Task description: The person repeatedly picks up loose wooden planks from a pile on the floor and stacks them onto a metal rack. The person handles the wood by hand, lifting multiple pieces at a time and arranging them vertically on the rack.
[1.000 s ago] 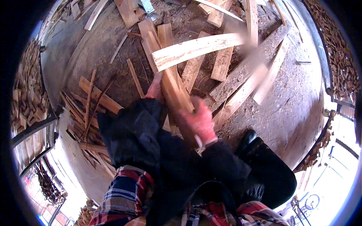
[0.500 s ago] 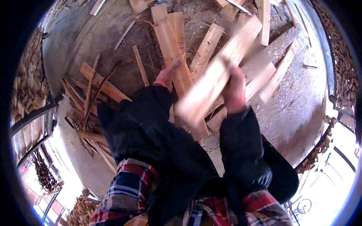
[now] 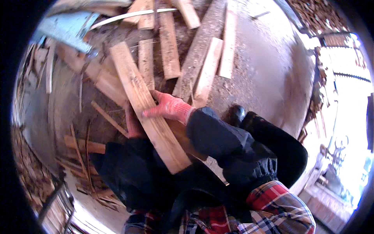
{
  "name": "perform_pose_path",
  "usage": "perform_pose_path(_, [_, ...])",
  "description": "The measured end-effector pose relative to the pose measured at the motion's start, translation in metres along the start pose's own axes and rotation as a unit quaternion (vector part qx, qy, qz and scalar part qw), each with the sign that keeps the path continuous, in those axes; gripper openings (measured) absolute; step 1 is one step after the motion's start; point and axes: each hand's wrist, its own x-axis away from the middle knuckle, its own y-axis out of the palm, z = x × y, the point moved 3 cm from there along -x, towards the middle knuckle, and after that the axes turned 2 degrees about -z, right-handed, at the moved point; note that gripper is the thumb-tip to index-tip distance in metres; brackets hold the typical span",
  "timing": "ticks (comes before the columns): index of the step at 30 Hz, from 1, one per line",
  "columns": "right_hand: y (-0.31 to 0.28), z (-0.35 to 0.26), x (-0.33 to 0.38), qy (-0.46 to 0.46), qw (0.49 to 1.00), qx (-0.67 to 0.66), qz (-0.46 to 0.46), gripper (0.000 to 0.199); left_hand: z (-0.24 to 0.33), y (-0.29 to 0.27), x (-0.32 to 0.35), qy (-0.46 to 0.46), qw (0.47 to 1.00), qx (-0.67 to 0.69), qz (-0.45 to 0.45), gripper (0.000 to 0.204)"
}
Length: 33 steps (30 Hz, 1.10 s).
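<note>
The fingers [image 3: 154, 113] of the right hand [image 3: 169, 108], in a red knit glove, are laid over the top face of a long pale board [image 3: 146, 107] and curled down on it, so the board is pressed and held. The left hand [image 3: 133, 124], also gloved in red, is tucked under the left edge of the same board; how its fingers are set cannot be told, since the board hides them. The near end of the board is rested against the dark sleeves, and its far end is pointed up and away. A darker plank [image 3: 186, 141] is seen just under the board on its right side. Beyond the board's far end, many loose planks [image 3: 202, 62] are left lying on the dirt ground [image 3: 257, 74]. Thin splinters [image 3: 83, 146] are scattered to the board's left. It is judged that one board is gathered so far and most of the wood is not yet picked up.
</note>
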Motion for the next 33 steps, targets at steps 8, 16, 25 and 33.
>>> perform_pose_path(8, [-0.052,-0.082,0.157,-0.081,0.972,0.16,0.154,0.094,-0.014,0.132,0.027,-0.048,0.988,-0.124,-0.084,0.056])
perform_pose_path(16, [-0.134,-0.153,0.251,-0.294,0.937,-0.102,0.161,0.094,-0.033,0.268,0.032,0.169,0.919,-0.265,-0.238,0.084])
perform_pose_path(25, [-0.206,-0.004,0.297,-0.266,0.927,-0.189,0.183,0.122,-0.206,0.237,-0.054,-0.025,0.822,-0.434,-0.368,0.097])
perform_pose_path(33, [-0.249,0.083,0.278,-0.306,0.897,-0.223,0.229,0.124,-0.247,0.233,-0.107,-0.02,0.765,-0.454,-0.457,0.094])
